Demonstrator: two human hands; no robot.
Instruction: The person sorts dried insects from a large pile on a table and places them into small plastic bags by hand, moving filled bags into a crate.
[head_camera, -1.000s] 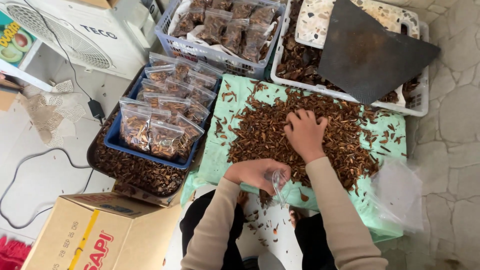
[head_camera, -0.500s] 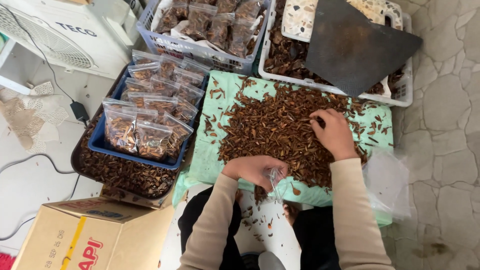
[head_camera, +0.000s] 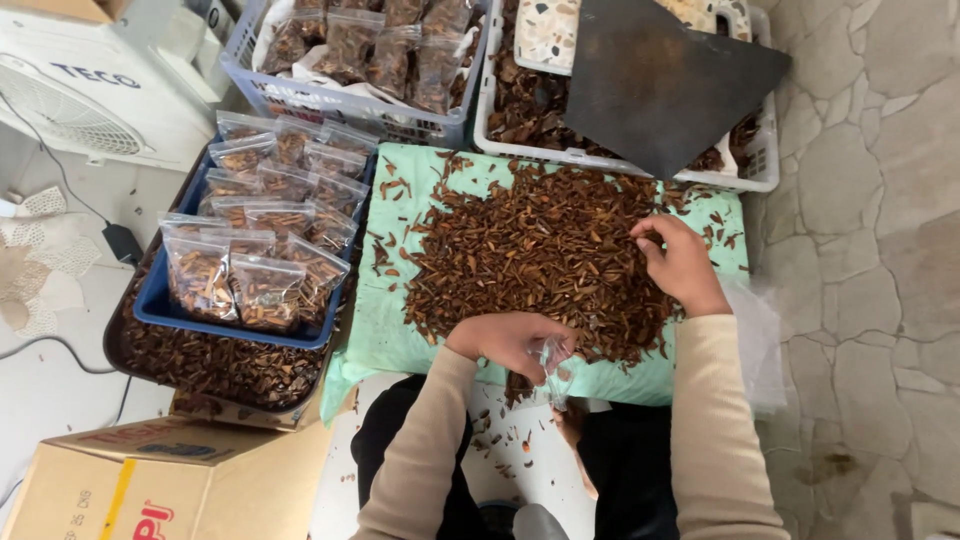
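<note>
Sitting over a green cloth, the person is bagging a heap of brown dried pieces spread across it. Their left hand is closed around the mouth of a small clear bag, held at the near edge of the cloth just above the lap; how much is inside it I cannot tell. Their right hand rests on the right side of the heap with the fingers curled in, pinching up pieces, though what exactly is between the fingertips is hidden.

As for progress, a fair amount looks done: a blue tray to the left is crowded with filled, sealed bags, and a grey-blue basket behind it holds more. Plenty remains, by my reckoning, since the heap is still thick on the cloth, a white crate at the back holds more loose pieces under a dark board, and a brown tray beneath the blue one is also full of them. A few bits have dropped onto the white floor between the knees.
</note>
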